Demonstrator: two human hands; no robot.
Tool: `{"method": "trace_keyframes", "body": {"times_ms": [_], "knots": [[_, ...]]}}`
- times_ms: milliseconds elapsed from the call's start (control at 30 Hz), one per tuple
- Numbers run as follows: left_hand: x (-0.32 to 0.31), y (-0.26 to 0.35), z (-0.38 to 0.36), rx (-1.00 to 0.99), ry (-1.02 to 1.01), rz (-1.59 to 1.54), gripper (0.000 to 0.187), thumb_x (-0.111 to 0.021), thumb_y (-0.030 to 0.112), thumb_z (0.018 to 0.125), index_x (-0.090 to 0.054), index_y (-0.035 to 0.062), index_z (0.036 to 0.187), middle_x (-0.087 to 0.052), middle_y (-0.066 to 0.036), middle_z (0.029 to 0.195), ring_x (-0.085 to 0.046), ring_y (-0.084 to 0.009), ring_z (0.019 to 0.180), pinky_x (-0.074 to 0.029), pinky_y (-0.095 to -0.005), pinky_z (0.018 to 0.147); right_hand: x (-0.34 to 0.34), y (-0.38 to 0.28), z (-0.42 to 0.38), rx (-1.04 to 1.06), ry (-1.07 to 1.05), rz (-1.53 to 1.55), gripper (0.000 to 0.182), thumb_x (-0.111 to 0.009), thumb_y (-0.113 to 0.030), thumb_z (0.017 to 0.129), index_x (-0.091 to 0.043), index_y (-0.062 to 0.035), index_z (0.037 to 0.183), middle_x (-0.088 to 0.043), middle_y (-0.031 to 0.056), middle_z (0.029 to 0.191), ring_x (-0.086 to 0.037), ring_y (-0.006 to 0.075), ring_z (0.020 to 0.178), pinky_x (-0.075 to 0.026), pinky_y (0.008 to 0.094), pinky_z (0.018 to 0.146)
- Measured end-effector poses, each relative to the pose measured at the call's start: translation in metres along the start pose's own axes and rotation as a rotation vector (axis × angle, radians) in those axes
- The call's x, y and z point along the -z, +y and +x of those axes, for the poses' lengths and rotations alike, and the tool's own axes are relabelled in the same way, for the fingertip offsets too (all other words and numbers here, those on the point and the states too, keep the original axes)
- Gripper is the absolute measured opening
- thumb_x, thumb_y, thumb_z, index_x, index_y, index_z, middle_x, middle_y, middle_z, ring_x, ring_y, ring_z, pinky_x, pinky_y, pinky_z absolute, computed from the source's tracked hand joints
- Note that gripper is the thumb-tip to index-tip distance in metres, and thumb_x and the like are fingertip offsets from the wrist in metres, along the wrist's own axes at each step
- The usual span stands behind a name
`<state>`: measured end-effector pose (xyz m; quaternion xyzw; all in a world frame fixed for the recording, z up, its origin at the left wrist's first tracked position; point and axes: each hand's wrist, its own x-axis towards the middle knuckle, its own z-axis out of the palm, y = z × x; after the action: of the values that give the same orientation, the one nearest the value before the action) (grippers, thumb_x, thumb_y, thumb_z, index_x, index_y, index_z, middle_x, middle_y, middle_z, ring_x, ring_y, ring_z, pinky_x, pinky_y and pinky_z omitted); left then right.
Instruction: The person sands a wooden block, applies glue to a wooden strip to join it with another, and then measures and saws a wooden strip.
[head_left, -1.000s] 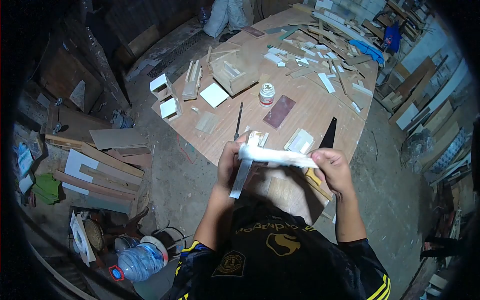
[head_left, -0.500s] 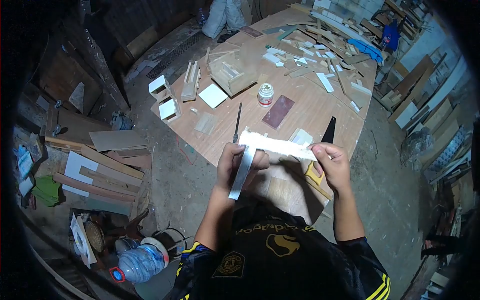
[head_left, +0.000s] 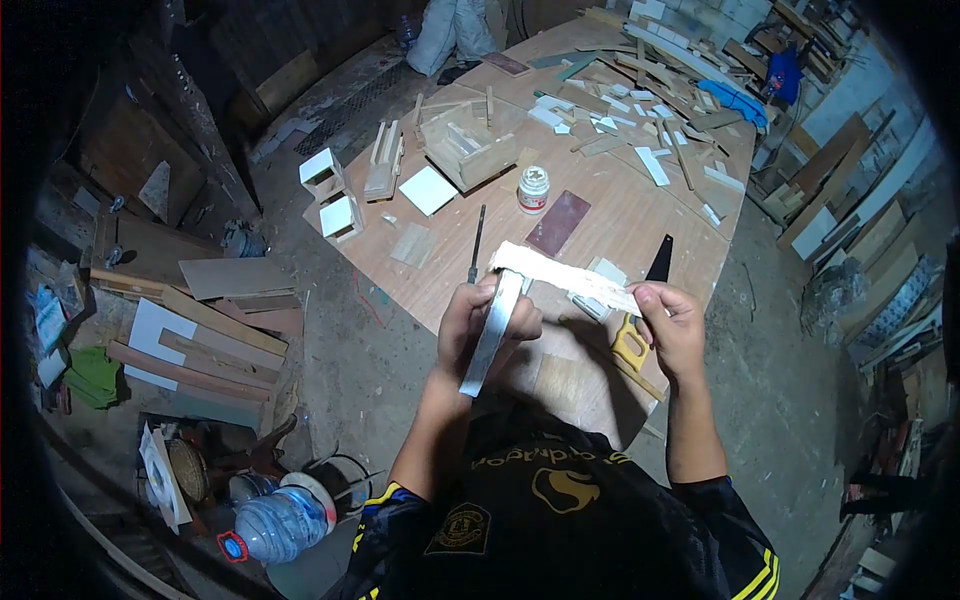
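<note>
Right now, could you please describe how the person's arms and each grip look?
The left grip and right grip are bare hands, with no gloves visible. The forearms are uncovered below short black sleeves: the left sleeve shows yellow and blue trim, and the right sleeve carries yellow stripes.

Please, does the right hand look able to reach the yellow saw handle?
Probably yes: the yellow saw handle shows close beside the right hand, with nothing visibly blocking it, but that hand would first release the white strip.

Through my remote feed I see a woodworking workshop, given the handsaw (head_left: 660, 260) and scattered wood offcuts (head_left: 653, 166) on the table (head_left: 450, 245) (plus leaning boards (head_left: 838, 168) beyond).
</note>
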<state>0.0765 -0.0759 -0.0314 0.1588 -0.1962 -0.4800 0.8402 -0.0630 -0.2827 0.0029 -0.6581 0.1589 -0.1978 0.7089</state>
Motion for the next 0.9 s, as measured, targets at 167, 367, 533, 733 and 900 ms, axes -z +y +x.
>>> {"method": "trace_keyframes", "body": {"times_ms": [167, 367, 533, 733, 900], "knots": [[-0.030, 0.002, -0.001, 0.010, 0.510, 0.041, 0.022, -0.043, 0.031, 0.090, -0.040, 0.0095, 0.088, -0.039, -0.001, 0.062, -0.029, -0.0119, 0.056, -0.026, -0.0299, 0.058, 0.004, 0.001, -0.003, -0.006, -0.195, -0.098, 0.022, -0.060, -0.015, 0.095, -0.069, 0.0055, 0.097, -0.060, 0.0018, 0.065, -0.047, 0.0044, 0.049, -0.035, 0.0206, 0.046], [-0.018, 0.002, -0.001, 0.003, 0.083, 0.005, 0.025, -0.046, 0.030, 0.090, -0.046, 0.0060, 0.097, -0.044, -0.002, 0.067, -0.040, -0.0140, 0.061, -0.034, -0.0281, 0.061, 0.011, 0.009, 0.004, 0.036, -0.013, 0.057, 0.023, -0.061, -0.017, 0.095, -0.069, 0.0045, 0.096, -0.061, 0.0024, 0.069, -0.045, 0.0039, 0.048, -0.036, 0.0200, 0.046], [-0.010, -0.003, -0.006, -0.011, 0.169, 0.010, 0.026, -0.047, 0.032, 0.092, -0.044, 0.0066, 0.092, -0.042, -0.002, 0.065, -0.038, -0.0121, 0.061, -0.032, -0.0279, 0.060, 0.006, 0.006, -0.001, 0.013, -0.150, -0.060, 0.023, -0.061, -0.016, 0.095, -0.069, 0.0051, 0.097, -0.059, 0.0000, 0.066, -0.045, 0.0035, 0.049, -0.033, 0.0207, 0.044], [-0.005, 0.001, 0.001, -0.008, 0.051, 0.021, 0.029, -0.048, 0.032, 0.092, -0.047, 0.0039, 0.101, -0.047, -0.002, 0.069, -0.045, -0.0134, 0.064, -0.038, -0.0272, 0.061, 0.004, 0.010, 0.002, 0.017, 0.016, 0.055, 0.024, -0.061, -0.018, 0.095, -0.068, 0.0046, 0.096, -0.059, 0.0013, 0.067, -0.043, 0.0037, 0.049, -0.032, 0.0198, 0.045], [-0.012, -0.003, -0.002, -0.045, 0.256, 0.118, 0.028, -0.048, 0.033, 0.092, -0.044, 0.0058, 0.097, -0.041, -0.002, 0.065, -0.036, -0.0122, 0.059, -0.031, -0.0279, 0.059, 0.007, 0.014, -0.002, -0.026, -0.109, 0.016, 0.024, -0.060, -0.017, 0.096, -0.069, 0.0055, 0.096, -0.060, 0.0021, 0.068, -0.044, 0.0043, 0.049, -0.033, 0.0205, 0.044]]}}
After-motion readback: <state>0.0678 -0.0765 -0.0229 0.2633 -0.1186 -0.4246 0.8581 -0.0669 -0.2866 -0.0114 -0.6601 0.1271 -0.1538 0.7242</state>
